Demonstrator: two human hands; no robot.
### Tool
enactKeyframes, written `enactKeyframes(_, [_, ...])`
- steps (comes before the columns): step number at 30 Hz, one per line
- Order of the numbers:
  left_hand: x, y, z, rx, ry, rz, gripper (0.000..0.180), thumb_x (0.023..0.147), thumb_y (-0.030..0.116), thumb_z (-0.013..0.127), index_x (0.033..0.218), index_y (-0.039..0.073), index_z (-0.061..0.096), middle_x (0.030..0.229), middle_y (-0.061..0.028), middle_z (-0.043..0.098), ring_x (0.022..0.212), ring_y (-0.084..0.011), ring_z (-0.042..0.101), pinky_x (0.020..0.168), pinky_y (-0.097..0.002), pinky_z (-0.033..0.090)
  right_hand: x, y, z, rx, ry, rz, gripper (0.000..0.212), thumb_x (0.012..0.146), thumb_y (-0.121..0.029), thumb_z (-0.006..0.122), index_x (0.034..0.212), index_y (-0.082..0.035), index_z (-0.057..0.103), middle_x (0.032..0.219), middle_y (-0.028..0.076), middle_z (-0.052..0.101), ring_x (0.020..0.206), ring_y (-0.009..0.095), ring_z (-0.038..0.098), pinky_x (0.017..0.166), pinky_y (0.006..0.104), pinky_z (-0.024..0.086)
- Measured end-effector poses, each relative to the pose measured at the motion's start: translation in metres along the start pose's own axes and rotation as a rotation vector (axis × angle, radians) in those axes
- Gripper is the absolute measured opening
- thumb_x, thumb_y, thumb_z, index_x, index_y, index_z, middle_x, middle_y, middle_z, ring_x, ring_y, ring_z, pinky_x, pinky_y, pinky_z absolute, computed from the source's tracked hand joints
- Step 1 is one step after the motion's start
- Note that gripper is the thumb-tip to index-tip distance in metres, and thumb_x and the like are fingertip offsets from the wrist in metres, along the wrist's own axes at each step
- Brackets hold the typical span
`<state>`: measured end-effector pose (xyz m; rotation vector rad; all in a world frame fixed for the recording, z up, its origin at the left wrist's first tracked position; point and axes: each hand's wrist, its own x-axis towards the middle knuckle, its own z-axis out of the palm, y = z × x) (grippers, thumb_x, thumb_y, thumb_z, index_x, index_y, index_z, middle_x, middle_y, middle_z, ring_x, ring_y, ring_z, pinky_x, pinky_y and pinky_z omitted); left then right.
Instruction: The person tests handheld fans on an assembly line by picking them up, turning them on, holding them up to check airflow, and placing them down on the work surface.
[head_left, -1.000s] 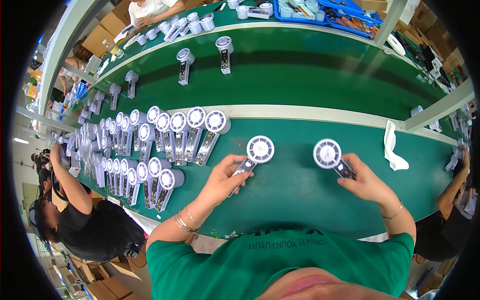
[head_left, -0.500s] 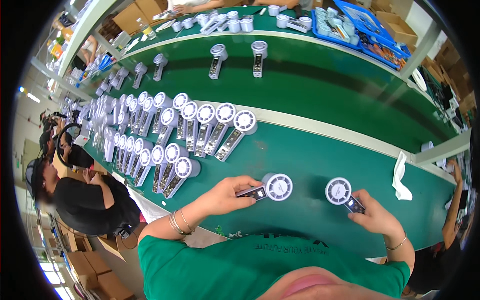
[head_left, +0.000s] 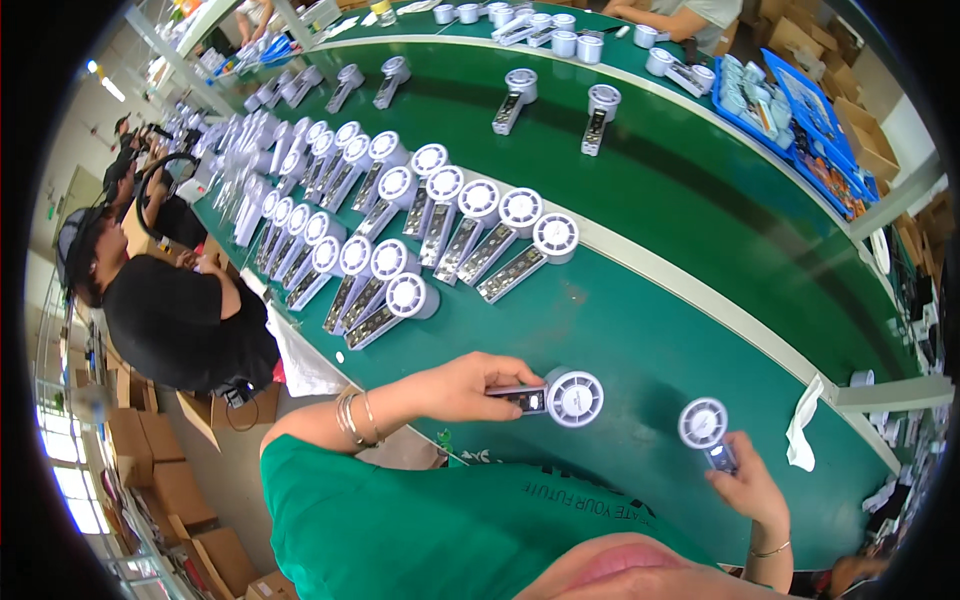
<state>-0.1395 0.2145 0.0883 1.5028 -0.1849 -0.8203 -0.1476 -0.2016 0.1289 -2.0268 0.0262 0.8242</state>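
Observation:
My left hand [head_left: 468, 390] grips a lilac handheld fan [head_left: 576, 399] by its handle. The fan's round grille faces up, and a dark circuit board shows in the open handle. In my right hand [head_left: 750, 482], another handheld fan [head_left: 703, 423] is held by the handle, its head pointing away from me. Both fans are over the green table [head_left: 600, 335], apart from each other. To the left, rows of similar fans [head_left: 556, 237] lie on the table with their boards exposed.
Beyond a pale rail, a green conveyor belt [head_left: 700, 200] carries several spaced fans [head_left: 603, 100]. Blue trays of parts [head_left: 750, 105] stand at the far right. A crumpled white strip [head_left: 803, 430] lies at right. One person in black [head_left: 175, 325] is on the left; another person's arm [head_left: 660, 18] rests across the belt.
The view has turned, so table and belt shift across the picture. My right hand has swung its fan more upright, slightly blurred. Both hands keep their grip.

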Motion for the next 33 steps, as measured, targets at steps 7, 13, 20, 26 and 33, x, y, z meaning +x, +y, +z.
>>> enactKeyframes(7, [-0.005, 0.016, 0.005, 0.262, -0.031, 0.001, 0.038, 0.080, 0.012, 0.062, 0.117, 0.007, 0.057, 0.098, -0.0075, 0.064, 0.083, -0.0155, 0.060, 0.074, -0.0294, 0.047, -0.022, -0.014, 0.005, 0.261, 0.131, -0.032, 0.037, 0.076, -0.003, 0.062, 0.108, 0.000, 0.044, 0.076, 0.003, 0.051, 0.059, 0.011, 0.048, 0.052, 0.0254, 0.041])
enactKeyframes(13, [-0.011, 0.013, 0.001, 0.624, 0.070, -0.055, 0.039, 0.076, 0.015, 0.062, 0.115, 0.011, 0.060, 0.090, -0.0120, 0.066, 0.077, -0.0259, 0.063, 0.069, -0.0325, 0.049, -0.005, 0.017, 0.008, -0.186, 0.105, -0.072, 0.038, 0.074, 0.000, 0.061, 0.110, 0.001, 0.045, 0.077, 0.001, 0.053, 0.056, 0.011, 0.047, 0.050, 0.0279, 0.041])
enactKeyframes(20, [-0.031, 0.027, 0.014, -0.224, 0.178, 0.482, 0.044, 0.071, -0.006, 0.070, 0.112, -0.006, 0.053, 0.110, -0.0158, 0.060, 0.103, -0.0207, 0.058, 0.088, -0.0342, 0.047, -0.036, -0.009, 0.004, 0.373, 1.050, -0.879, 0.049, 0.079, -0.018, 0.055, 0.121, 0.003, 0.041, 0.084, 0.010, 0.051, 0.057, 0.013, 0.047, 0.046, 0.0260, 0.040])
enactKeyframes(26, [-0.027, 0.043, 0.006, 0.141, 0.223, 0.217, 0.044, 0.068, -0.004, 0.071, 0.111, -0.004, 0.060, 0.102, -0.0135, 0.065, 0.088, -0.0161, 0.062, 0.077, -0.0262, 0.048, -0.062, -0.009, 0.004, 0.036, 0.626, -0.456, 0.048, 0.082, -0.016, 0.064, 0.122, 0.002, 0.044, 0.116, 0.013, 0.053, 0.106, 0.025, 0.053, 0.093, 0.0351, 0.041])
enactKeyframes(33, [-0.012, 0.008, 0.013, 0.154, 0.189, 0.138, 0.042, 0.073, 0.000, 0.069, 0.114, 0.004, 0.062, 0.106, -0.0105, 0.065, 0.098, -0.0162, 0.060, 0.087, -0.0278, 0.046, -0.044, 0.010, 0.007, -0.083, 0.093, -0.141, 0.048, 0.081, -0.016, 0.063, 0.121, 0.000, 0.041, 0.093, 0.021, 0.062, 0.082, 0.033, 0.063, 0.072, 0.0367, 0.048])
